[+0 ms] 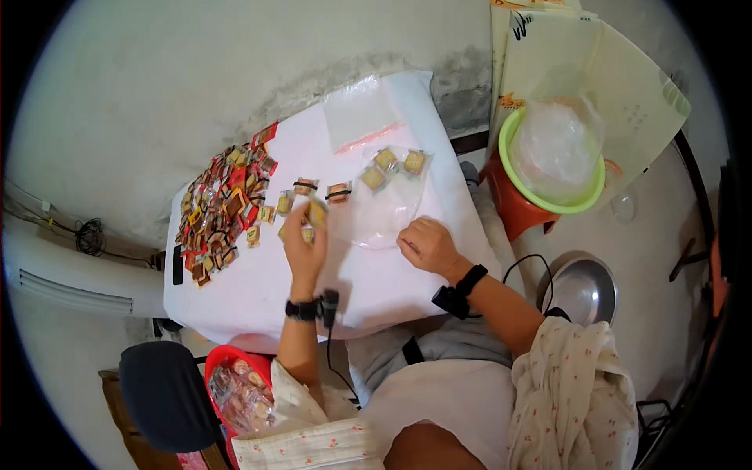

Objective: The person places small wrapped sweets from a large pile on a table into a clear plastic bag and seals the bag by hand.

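My left hand (304, 249) is over the middle of the white-covered table, its fingers closed on a small yellow wrapped biscuit (316, 212). Under and around those fingers lie more yellow wrapped biscuits (284, 202). Two wrapped snacks with dark bands (338, 193) sit just beyond. My right hand (428, 245) rests with curled fingers at the edge of a clear plastic bag (380, 223) spread on the table; its fingertips are partly hidden. At the bag's far end lie three yellow wrapped biscuits (374, 178).
A big heap of wrapped snacks (223, 207) covers the table's left, beside a black phone-like object (178, 265). Flat clear bags (360, 116) lie at the far edge. A red basket (223, 352) stands lower left; a green basin (583, 207) and metal bowl (599, 294) stand right.
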Motion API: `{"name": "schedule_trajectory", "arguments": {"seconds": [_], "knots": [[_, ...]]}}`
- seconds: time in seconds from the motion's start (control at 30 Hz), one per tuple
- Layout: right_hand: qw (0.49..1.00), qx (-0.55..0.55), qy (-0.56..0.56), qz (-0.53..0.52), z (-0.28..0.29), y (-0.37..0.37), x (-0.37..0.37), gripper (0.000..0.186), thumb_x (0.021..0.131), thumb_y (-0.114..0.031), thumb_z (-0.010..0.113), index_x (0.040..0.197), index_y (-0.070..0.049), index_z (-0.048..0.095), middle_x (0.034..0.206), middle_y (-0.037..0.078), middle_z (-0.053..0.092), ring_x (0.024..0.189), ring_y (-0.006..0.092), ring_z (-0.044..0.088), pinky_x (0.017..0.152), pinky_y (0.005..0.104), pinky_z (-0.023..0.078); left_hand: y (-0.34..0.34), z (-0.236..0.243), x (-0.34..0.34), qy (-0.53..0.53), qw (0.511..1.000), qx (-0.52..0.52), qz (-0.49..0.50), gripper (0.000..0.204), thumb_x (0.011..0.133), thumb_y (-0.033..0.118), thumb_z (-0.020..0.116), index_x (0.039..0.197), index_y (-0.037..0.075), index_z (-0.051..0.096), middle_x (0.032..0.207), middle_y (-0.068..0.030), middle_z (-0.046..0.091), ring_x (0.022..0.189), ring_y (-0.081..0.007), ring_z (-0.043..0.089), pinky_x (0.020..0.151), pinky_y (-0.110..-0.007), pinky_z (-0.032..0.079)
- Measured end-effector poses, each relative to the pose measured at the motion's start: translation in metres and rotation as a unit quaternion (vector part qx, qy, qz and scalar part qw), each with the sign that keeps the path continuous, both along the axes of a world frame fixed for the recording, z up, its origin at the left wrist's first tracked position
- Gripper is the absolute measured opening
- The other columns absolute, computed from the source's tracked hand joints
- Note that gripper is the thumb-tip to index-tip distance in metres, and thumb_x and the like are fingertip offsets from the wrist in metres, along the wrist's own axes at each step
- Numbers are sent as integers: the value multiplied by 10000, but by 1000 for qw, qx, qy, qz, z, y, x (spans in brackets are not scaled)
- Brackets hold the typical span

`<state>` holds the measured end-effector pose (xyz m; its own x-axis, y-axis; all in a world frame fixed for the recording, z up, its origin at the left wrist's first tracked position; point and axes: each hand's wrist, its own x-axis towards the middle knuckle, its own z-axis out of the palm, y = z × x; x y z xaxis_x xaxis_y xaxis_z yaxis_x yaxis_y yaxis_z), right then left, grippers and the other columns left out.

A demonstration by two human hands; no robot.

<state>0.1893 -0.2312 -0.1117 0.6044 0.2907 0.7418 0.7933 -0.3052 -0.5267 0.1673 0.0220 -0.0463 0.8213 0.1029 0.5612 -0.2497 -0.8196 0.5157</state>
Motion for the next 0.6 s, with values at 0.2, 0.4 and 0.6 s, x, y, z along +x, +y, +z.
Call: {"name": "schedule_trajectory", "arguments": {"seconds": [0.2,0.4,0.6], "knots": [[1000,4,5,12,7,4,-3,92,745,-92,670,731,-59,585,676,84,543,641,268,552,620,371,460,-55,-23,-64,55,991,25,-117,378,785,74,647,1148,-10,586,1079,-174,624,977,-311,596,856,-373,472],[1000,3,-9,14,7,4,-5,85,753,-96,661,746,-58,586,689,85,556,652,271,557,622,378,460,-78,-36,-12,86,987,82,-108,377,793,121,654,1138,-13,581,1027,-205,626,965,-380,583,811,-432,474],[1000,-2,-10,12,5,4,-7,90,752,-97,663,744,-58,582,689,85,556,653,271,558,628,378,459,-108,-46,49,32,999,4,-36,348,842,210,632,1105,-11,580,995,-219,625,897,-403,584,792,-460,465]]}}
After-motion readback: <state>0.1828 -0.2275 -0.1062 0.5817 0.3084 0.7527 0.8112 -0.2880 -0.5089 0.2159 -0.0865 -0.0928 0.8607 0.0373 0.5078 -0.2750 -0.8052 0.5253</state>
